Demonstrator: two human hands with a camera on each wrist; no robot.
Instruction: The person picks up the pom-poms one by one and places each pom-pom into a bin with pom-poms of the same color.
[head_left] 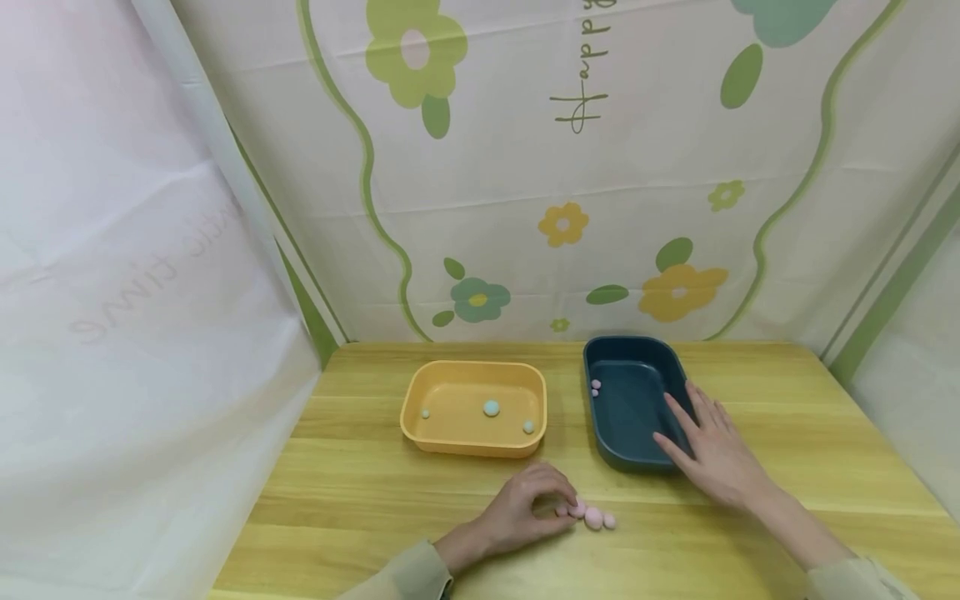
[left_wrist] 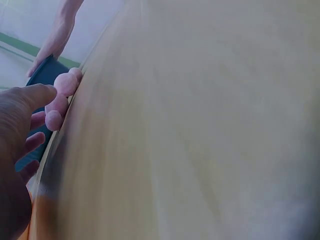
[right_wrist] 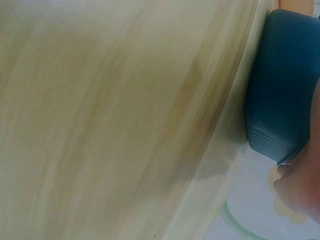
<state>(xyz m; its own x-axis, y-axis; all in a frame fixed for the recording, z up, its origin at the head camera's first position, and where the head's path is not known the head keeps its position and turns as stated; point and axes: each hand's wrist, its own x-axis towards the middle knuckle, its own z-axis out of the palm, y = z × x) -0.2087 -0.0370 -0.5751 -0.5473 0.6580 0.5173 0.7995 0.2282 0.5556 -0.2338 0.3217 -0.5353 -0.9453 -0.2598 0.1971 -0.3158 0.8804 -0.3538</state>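
The small round pink balls [head_left: 593,517] look matt, as do the small round pale green balls [head_left: 491,408]; the deep dark blue plastic-looking tray [head_left: 626,417] is smooth with a soft sheen; the shallow yellow plastic-looking tray [head_left: 457,417] is smooth, faintly glossy; the yellowish wood-grained tabletop [head_left: 337,467] looks smooth; the white flower-printed cloth-like backdrop [head_left: 495,167] is matt and creased; the pale khaki sleeve [head_left: 422,571] is matt cloth.

In the head view the left grip [head_left: 525,507] partly hides the row of pink balls [head_left: 594,518], and the right grip [head_left: 716,454] covers part of the blue tray [head_left: 628,408]; the bottom edge cuts off both sleeves [head_left: 422,570], the top edge the lettering [head_left: 579,108]; the right wrist view crops the blue tray
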